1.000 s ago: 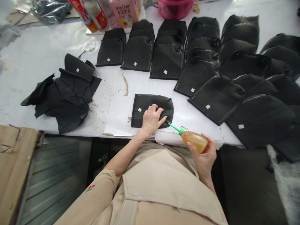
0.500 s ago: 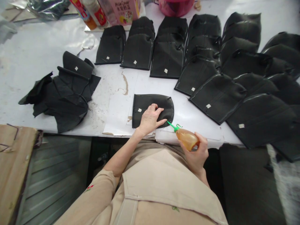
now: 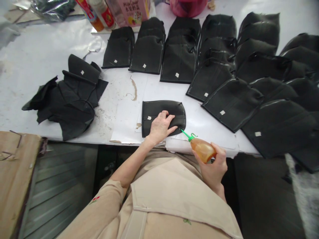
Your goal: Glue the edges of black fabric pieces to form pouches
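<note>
A black stitched fabric piece (image 3: 152,109) with a small pale sticker lies flat near the table's front edge, its rounded end to the right. On top of it rests my left hand (image 3: 160,126), fingers spread and pressing it down. My right hand (image 3: 214,166) is wrapped round a glue bottle (image 3: 203,149) with amber contents and a thin green nozzle. The bottle is tilted, its nozzle tip at the lower right edge of the piece beside my left thumb; whether they touch is too small to tell.
Several similar black pieces (image 3: 226,103) lie overlapped in rows at the back and right. A crumpled black heap (image 3: 72,99) sits at the left. Behind stand bottles (image 3: 107,15), a pink box (image 3: 134,13) and a pink container (image 3: 188,6). A wooden board (image 3: 17,172) is at lower left.
My right hand and the glue bottle have shifted slightly right and down, the nozzle tip moving a little right from my left thumb. My left hand keeps its place on the piece.
</note>
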`<action>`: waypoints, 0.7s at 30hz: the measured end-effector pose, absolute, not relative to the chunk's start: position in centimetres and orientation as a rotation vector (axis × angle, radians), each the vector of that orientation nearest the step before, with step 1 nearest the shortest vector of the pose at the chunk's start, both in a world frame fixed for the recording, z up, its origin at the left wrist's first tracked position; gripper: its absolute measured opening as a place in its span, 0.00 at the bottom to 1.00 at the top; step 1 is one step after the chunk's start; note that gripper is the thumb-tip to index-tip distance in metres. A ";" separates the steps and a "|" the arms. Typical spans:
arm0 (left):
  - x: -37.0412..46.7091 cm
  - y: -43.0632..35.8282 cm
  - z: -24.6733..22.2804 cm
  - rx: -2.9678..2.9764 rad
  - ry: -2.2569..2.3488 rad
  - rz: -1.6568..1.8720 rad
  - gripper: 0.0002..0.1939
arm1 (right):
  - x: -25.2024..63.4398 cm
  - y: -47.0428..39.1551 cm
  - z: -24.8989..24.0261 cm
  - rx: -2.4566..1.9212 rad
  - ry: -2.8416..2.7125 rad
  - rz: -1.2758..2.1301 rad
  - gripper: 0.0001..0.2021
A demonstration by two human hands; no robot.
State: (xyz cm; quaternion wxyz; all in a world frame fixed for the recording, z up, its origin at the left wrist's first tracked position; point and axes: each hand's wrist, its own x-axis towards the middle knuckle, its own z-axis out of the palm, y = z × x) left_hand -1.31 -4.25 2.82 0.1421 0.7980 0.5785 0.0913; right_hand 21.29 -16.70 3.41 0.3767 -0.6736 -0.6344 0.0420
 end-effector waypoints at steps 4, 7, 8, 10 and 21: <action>-1.2 -4.3 2.8 2.301 1.683 0.262 0.22 | 21.4 -16.9 3.7 -1.755 -1.619 0.093 0.32; -1.2 -4.3 2.8 2.296 1.684 0.253 0.21 | 21.5 -16.9 3.7 -1.758 -1.601 0.100 0.32; -1.2 -4.3 2.8 2.293 1.685 0.250 0.21 | 21.6 -16.9 3.6 -1.753 -1.593 0.106 0.32; -1.1 -4.2 2.8 2.288 1.687 0.242 0.21 | 21.6 -16.8 3.4 -1.751 -1.575 0.123 0.32; -0.9 -3.9 3.3 2.263 1.707 0.204 0.22 | 21.4 -17.0 2.7 -1.744 -1.530 0.205 0.34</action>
